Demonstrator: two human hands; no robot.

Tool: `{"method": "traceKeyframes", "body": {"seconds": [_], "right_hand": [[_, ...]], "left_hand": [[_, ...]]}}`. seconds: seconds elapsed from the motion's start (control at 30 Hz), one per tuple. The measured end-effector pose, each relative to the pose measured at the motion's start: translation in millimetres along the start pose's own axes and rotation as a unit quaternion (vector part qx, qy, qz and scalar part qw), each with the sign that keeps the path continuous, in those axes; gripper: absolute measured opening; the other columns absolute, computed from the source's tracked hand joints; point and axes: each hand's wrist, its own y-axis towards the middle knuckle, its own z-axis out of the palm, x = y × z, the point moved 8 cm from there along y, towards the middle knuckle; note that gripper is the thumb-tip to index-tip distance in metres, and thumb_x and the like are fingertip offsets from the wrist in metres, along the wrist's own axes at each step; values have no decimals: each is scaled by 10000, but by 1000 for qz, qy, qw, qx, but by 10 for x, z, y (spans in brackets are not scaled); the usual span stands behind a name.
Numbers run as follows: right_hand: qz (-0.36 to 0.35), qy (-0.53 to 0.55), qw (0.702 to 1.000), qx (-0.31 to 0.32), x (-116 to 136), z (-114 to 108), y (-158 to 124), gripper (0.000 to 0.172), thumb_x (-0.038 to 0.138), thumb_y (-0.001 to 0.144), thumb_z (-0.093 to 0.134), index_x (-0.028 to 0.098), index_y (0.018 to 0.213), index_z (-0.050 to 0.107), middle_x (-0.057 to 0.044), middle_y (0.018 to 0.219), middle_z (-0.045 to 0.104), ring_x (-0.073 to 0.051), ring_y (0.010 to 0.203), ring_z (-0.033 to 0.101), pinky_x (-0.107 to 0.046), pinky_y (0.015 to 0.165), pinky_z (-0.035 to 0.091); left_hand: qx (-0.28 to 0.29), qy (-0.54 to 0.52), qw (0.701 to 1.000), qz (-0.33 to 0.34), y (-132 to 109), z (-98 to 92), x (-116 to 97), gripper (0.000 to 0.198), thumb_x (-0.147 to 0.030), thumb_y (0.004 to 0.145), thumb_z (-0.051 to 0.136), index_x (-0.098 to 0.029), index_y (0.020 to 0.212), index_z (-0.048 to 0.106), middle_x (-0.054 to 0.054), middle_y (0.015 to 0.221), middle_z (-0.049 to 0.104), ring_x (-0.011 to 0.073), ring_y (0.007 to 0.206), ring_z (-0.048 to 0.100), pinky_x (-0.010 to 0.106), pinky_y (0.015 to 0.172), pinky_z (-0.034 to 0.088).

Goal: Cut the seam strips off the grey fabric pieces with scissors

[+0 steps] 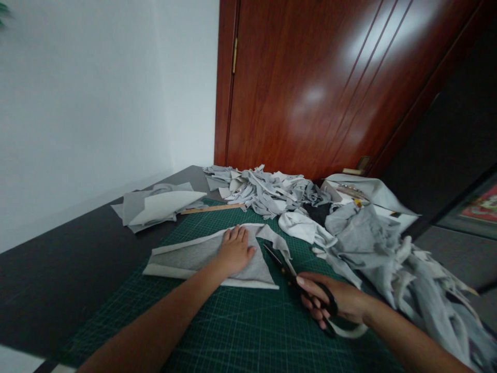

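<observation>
My left hand (236,253) lies flat, fingers stretched out, on a grey fabric piece (194,254) with pale edges. The fabric rests on a green gridded cutting mat (240,329). Black-handled scissors (289,274) are in my right hand (330,298), with its fingers wrapped round the handles. Their blades point up and left, just beside the right edge of the fabric. A narrow grey strip (279,242) curls from the fabric's upper right corner down toward the scissors. Below my right hand a pale strip end (349,332) shows; I cannot tell whether it is the same strip.
Stacked fabric pieces (163,204) lie at the left on the dark table (77,274). A wooden ruler (213,208) crosses the mat's far edge. Fabric scraps (267,189) are heaped at the back, with more grey cloth (361,238) and an open box (349,191) at the right.
</observation>
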Motion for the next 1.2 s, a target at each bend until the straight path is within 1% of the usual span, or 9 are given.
{"method": "traceKeyframes", "body": {"seconds": [0.1, 0.23, 0.43, 0.6, 0.7, 0.87, 1.07, 1.2], "right_hand": [[-4, -25, 1000, 7, 28, 19, 69, 579, 746, 726, 589, 185, 813, 474, 70, 625, 515, -53, 436, 488, -163, 386, 424], [5, -49, 999, 7, 120, 25, 234, 586, 747, 709, 604, 187, 807, 462, 66, 628, 533, -56, 439, 514, -150, 374, 405], [10, -53, 999, 8, 248, 70, 434, 563, 726, 719, 618, 186, 799, 479, 75, 582, 523, -52, 421, 487, -175, 408, 473], [4, -18, 1000, 6, 307, 98, 542, 566, 716, 692, 656, 192, 806, 475, 74, 588, 531, -54, 425, 493, -179, 407, 486], [2, -8, 1000, 12, 335, 126, 576, 570, 716, 683, 664, 192, 804, 474, 72, 591, 529, -58, 419, 499, -164, 373, 450], [-11, 1, 1000, -2, 341, 145, 576, 572, 723, 685, 654, 192, 788, 466, 86, 559, 492, -43, 391, 468, -138, 344, 386], [-32, 30, 999, -29, 270, 142, 581, 567, 679, 653, 716, 206, 830, 459, 114, 539, 450, -33, 369, 406, -143, 340, 377], [-27, 33, 998, -36, 227, 118, 551, 554, 678, 670, 704, 204, 831, 466, 107, 544, 460, -38, 373, 412, -143, 334, 371]], "left_hand": [[-4, 11, 1000, -18, 8, 19, 41, 667, -502, 954, 321, -40, 1432, 367, 187, 1512, 348, 329, 1431, 233, 506, 1148, 178], [-3, 14, 999, -31, 13, 27, 76, 741, -567, 932, 318, -34, 1446, 344, 193, 1525, 315, 330, 1436, 218, 501, 1151, 168], [14, -2, 999, -41, 7, 29, 78, 767, -580, 920, 339, -24, 1449, 333, 203, 1531, 295, 331, 1447, 183, 504, 1156, 147], [14, -9, 999, -35, -6, -3, 50, 761, -566, 922, 343, -10, 1442, 338, 210, 1531, 289, 336, 1444, 189, 517, 1155, 142], [19, -10, 999, -35, -11, -12, 43, 764, -563, 925, 330, -2, 1442, 333, 211, 1531, 285, 333, 1446, 186, 517, 1155, 142], [17, -12, 999, -39, -11, -9, 48, 767, -574, 919, 336, -15, 1444, 339, 207, 1531, 290, 332, 1448, 179, 511, 1158, 133], [3, -14, 999, -40, -11, 4, 63, 772, -571, 908, 360, -15, 1443, 336, 213, 1526, 302, 336, 1443, 194, 498, 1159, 133], [8, -15, 999, -38, -7, 21, 62, 776, -573, 910, 346, -13, 1447, 329, 211, 1530, 294, 334, 1446, 185, 503, 1159, 127]]}}
